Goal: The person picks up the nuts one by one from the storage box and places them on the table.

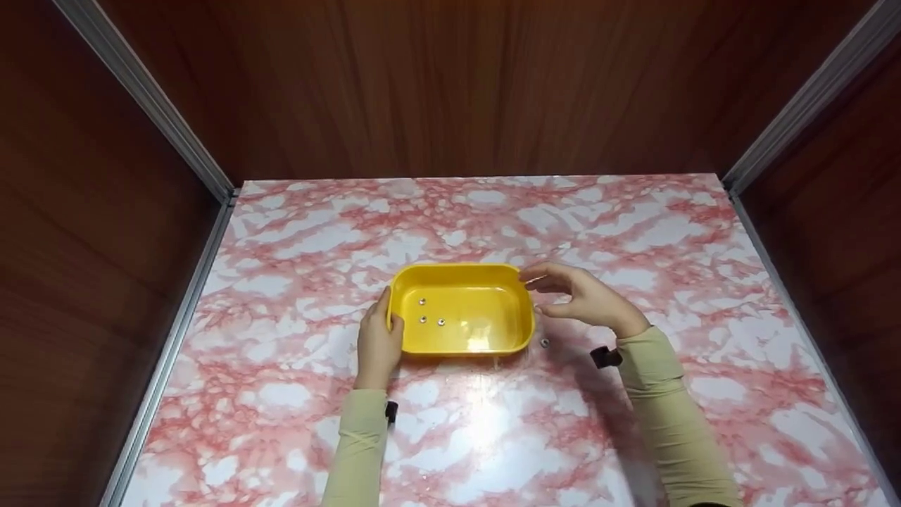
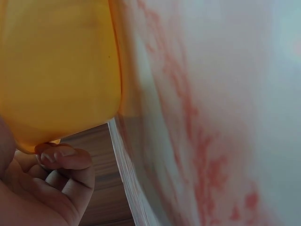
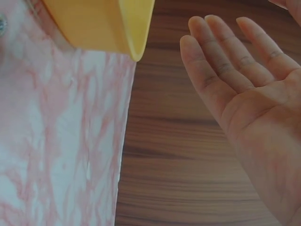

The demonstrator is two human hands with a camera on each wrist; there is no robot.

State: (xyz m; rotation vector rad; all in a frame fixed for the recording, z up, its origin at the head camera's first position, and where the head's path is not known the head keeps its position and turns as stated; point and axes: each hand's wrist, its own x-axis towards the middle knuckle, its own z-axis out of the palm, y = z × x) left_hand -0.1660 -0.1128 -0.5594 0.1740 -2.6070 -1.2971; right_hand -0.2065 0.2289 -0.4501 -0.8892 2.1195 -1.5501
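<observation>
A yellow plastic tub (image 1: 486, 310) with rounded corners is in the middle of the head view. My left hand (image 1: 379, 345) grips its left wall, the thumb over the rim and the fingers outside; in the left wrist view those fingers (image 2: 70, 157) curl under the tub's edge. Beside the right end is my right hand (image 1: 584, 299), palm facing the tub. The right wrist view shows its fingers (image 3: 225, 61) extended and apart from the yellow wall (image 3: 94, 23), with nothing held. Three small metal nuts (image 1: 441, 322) lie on the tub's floor, towards the left.
Another small nut (image 1: 544, 343) lies on the table just right of the tub, below my right hand. Red-and-white marbled sheeting covers the table (image 1: 281, 394). Dark wood panels (image 1: 450, 84) with metal edge strips (image 1: 162, 105) enclose the back and both sides.
</observation>
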